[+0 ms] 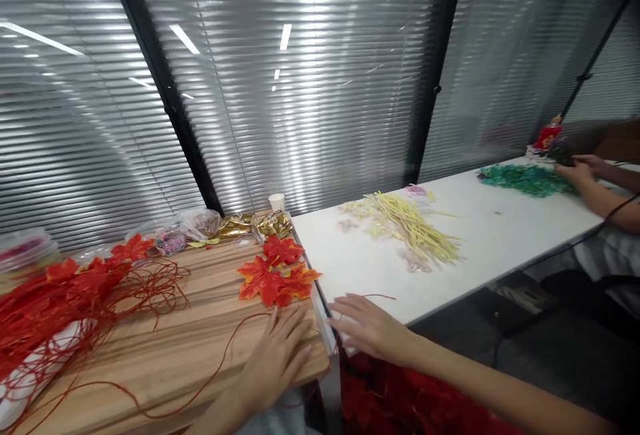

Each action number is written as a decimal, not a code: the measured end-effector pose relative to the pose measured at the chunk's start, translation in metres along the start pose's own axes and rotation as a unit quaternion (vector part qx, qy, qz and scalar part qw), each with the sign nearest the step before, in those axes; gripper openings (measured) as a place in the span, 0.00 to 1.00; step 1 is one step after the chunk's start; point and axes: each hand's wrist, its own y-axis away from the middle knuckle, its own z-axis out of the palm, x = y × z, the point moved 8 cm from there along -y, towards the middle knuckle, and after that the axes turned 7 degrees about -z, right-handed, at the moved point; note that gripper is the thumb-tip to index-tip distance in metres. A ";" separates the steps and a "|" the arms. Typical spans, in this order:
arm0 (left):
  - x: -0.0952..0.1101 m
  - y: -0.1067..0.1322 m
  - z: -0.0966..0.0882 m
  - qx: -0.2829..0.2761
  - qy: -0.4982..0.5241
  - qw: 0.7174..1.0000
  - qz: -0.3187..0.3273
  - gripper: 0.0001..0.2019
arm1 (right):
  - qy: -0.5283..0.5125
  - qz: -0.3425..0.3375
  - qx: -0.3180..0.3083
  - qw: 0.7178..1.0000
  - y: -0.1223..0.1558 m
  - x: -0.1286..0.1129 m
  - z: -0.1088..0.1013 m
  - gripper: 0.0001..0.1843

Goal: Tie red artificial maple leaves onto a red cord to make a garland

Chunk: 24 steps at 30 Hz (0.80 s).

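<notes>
My left hand [280, 348] lies palm down near the front right corner of the wooden table, fingers stretched out. A thin red cord [220, 365] curves over the wood to its fingertips. Across the gap between the tables, my right hand [370, 328] is at the near corner of the white table, fingers extended and somewhat apart. A short end of red cord [383, 297] shows just beyond it; whether the fingers touch it is hidden. Red-orange fabric maple leaves [267, 281] lie ahead of my left hand.
Red leaves [65, 288] and tangled red cord [150, 288] cover the left side. Gold packets [273, 225] and a paper cup [277, 202] stand behind. Yellow strips [415, 225] lie on the white table [345, 255]. Another person's hands [580, 171] are beside green pieces [530, 179]. More red leaves [400, 395] sit below.
</notes>
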 end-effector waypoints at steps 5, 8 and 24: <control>0.004 0.006 -0.003 0.013 0.043 0.999 -0.026 0.21 | -0.029 -0.100 -0.007 0.995 -0.014 -0.024 0.014 0.16; 0.001 0.006 -0.010 0.041 0.091 0.994 -0.053 0.17 | -0.057 -0.089 0.001 0.994 -0.008 -0.016 0.020 0.13; -0.140 -0.090 -0.018 0.220 0.309 0.900 -0.214 0.03 | -0.311 0.140 0.089 0.936 -0.099 0.056 0.025 0.13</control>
